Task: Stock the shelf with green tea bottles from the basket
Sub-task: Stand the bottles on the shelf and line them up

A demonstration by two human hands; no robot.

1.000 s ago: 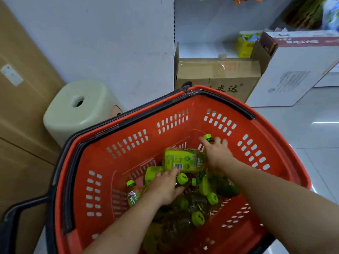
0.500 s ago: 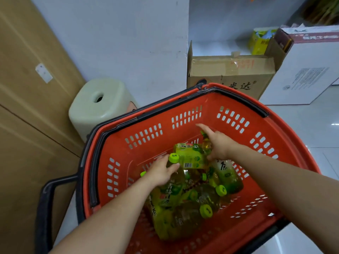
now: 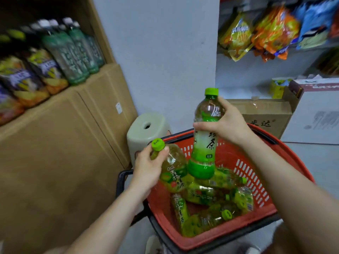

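Head view: above the basket (image 3: 260,233), right hand (image 3: 226,125) grips an upright bottle (image 3: 205,136) at its shoulder, left hand (image 3: 149,168) clasps a tilted bottle (image 3: 174,173) below the cap; full, smooth plastic, probably heavy and slippery, best held at the waist.

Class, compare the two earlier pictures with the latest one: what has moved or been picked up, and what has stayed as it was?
Both hands have come up out of the red basket, each now gripping a bottle. The right hand holds its green tea bottle upright, above the rim. The left hand holds a tilted yellow-green bottle near the neck. The view has risen towards the shelf. The other bottles still lie in the basket beside the stool.
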